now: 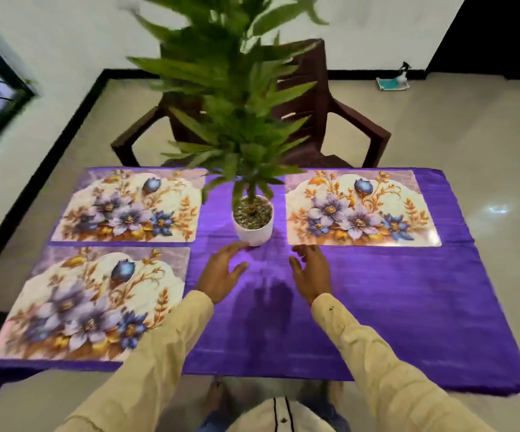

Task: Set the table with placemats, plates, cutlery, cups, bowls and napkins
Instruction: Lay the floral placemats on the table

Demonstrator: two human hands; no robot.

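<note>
Three floral placemats lie on the purple tablecloth (393, 307): one at the far left (127, 207), one at the near left (90, 304) and one at the far right (358, 210). A white pot (254, 227) with a tall green plant stands between the two far mats. My left hand (221, 272) hovers just in front of the pot, fingers spread and holding nothing. My right hand (311, 272) is held open a little to the right, its fingertips near the front left corner of the far right placemat. No plates, cutlery, cups, bowls or napkins are in view.
A brown plastic armchair (330, 120) stands behind the table's far edge. The plant's leaves (237, 88) spread high over the table's middle. A small teal item with a spray bottle (393, 81) sits on the floor by the back wall. My feet show below the near edge.
</note>
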